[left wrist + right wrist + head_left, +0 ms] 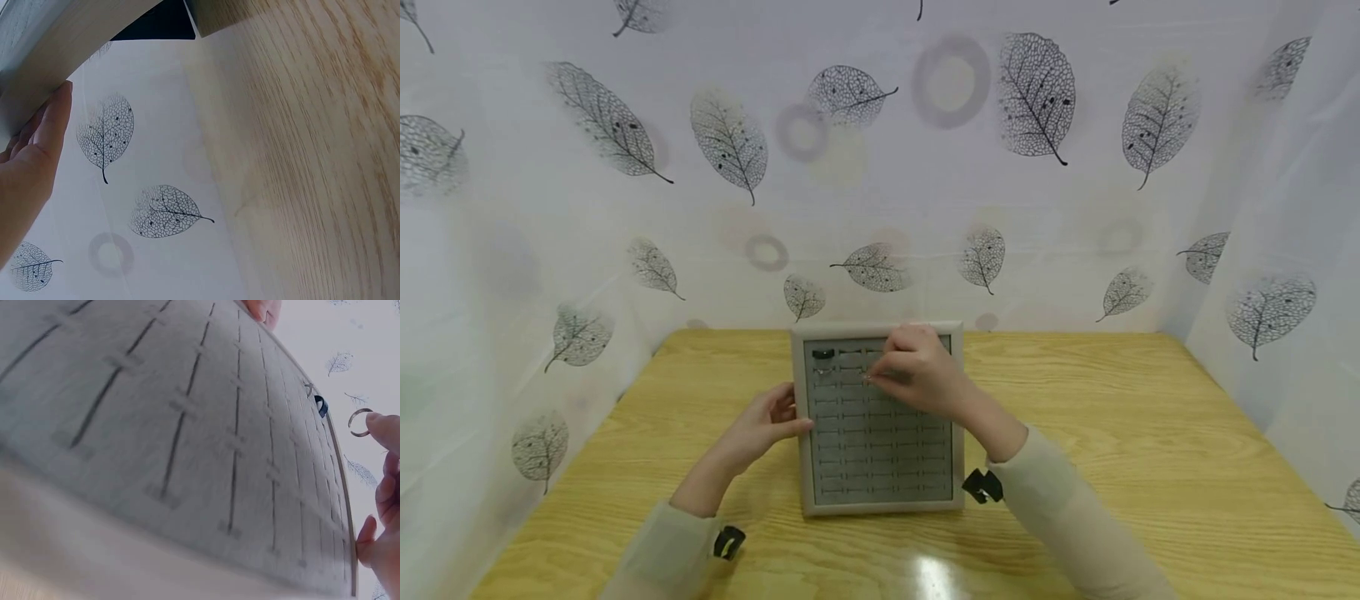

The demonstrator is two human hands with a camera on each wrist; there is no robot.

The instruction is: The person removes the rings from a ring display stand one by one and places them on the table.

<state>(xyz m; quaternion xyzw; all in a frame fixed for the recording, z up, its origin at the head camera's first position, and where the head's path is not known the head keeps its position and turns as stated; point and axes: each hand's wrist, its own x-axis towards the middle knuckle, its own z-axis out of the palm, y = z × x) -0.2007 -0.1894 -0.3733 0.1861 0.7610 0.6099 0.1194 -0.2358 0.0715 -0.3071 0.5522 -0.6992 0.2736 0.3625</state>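
A ring display board with grey slotted padding and a pale frame stands propped up on the table, facing me. My left hand grips its left side, thumb on the front of the frame and fingers behind the edge. Between thumb and fingertip, my right hand pinches a thin metal ring in front of the upper slots. In the right wrist view, another finger of this hand touches the frame's edge. A black ring sits in the top left slot, with a silver ring just below it.
The wood-grain table extends on both sides of the board. Behind it hangs a white curtain printed with leaves. Black wrist devices are worn at both sleeves.
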